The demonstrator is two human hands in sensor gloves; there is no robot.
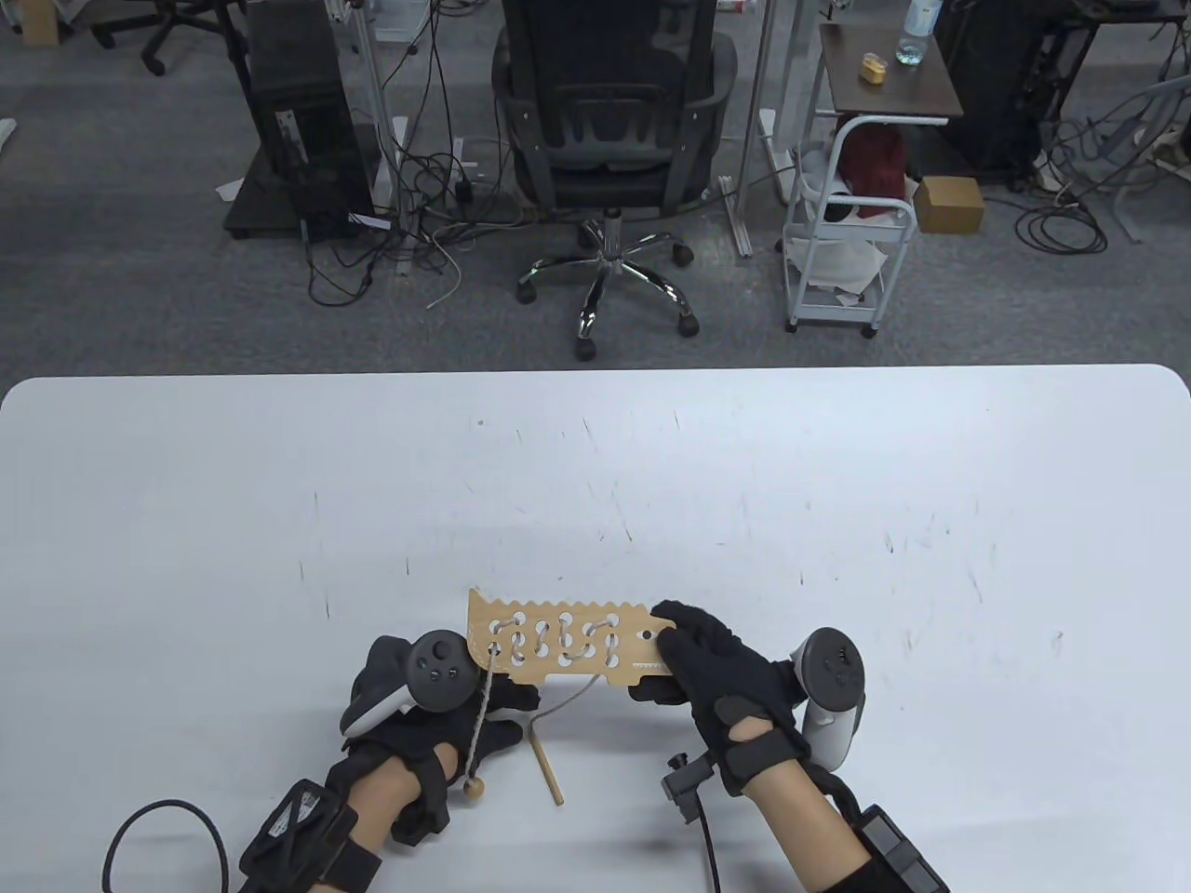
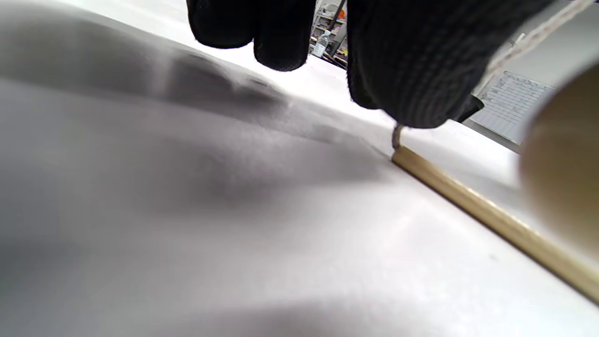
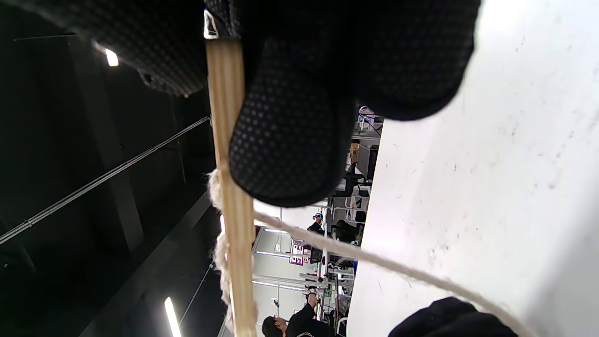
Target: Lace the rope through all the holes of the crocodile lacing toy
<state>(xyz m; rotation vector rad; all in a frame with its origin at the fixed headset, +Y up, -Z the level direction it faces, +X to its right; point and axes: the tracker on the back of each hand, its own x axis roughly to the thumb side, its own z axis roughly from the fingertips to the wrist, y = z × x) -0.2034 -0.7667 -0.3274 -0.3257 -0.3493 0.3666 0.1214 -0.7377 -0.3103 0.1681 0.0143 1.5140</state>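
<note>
1. My left hand sits at about 7 o'clock on the white worktop, fingers curled toward the left end of the crocodile board. From the table view I cannot tell whether those fingers actually grip the board or only rest beneath it.
2. In the left wrist view my gloved fingertips hang just above the worktop, right over the near end of the wooden needle, where the rope joins it.
3. The rope drops from the board's leftmost hole toward 6 o'clock, crossing over my left hand and ending in a small wooden bead.
4. The needle lies flat on the worktop just right of the bead, angled from 11 to 5 o'clock, with a thin run of rope leading up from it to the board's underside.
5. The board is at about 6 o'clock, lengthwise left to right, its toothed edge toward 12, rope laced across the holes in its left and middle part.
6. My right hand grips the board's right end, fingers on top; the right wrist view shows my fingers pressed against the board's edge, rope trailing past below.
</note>
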